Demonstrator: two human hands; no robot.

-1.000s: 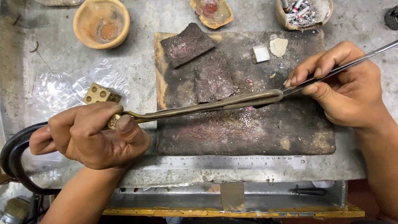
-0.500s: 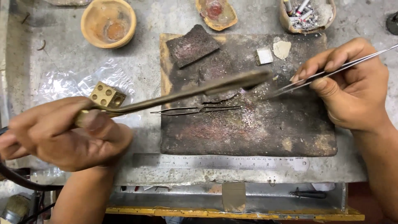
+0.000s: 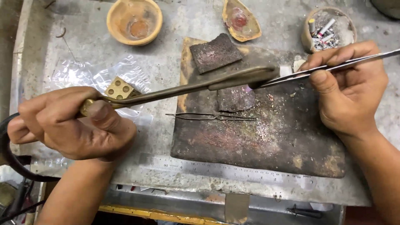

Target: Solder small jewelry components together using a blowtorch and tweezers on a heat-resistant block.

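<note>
My left hand [image 3: 71,123] grips the handle of a long brass torch [image 3: 200,85] whose tip hangs over the dark soldering board [image 3: 258,141]. A black hose [image 3: 10,158] runs from the handle past my wrist. My right hand [image 3: 350,89] holds long steel tweezers [image 3: 333,66], their points close to the torch tip, where a small bluish flame shows. A thin wire piece [image 3: 212,117] lies on the board's left part, below the torch. A dark square slab [image 3: 216,53] rests at the board's top left corner.
An orange bowl [image 3: 133,21] stands at the back left, a shell-shaped dish [image 3: 241,18] at the back middle, and a cup of small sticks [image 3: 329,27] at the back right. A brass cube [image 3: 118,88] sits on a clear plastic bag. A steel ruler [image 3: 233,170] lies along the bench front.
The torch has lifted off the board and swung toward the back, uncovering the wire piece. My left hand moved left, then drew nearer. The tweezers rose toward the torch tip.
</note>
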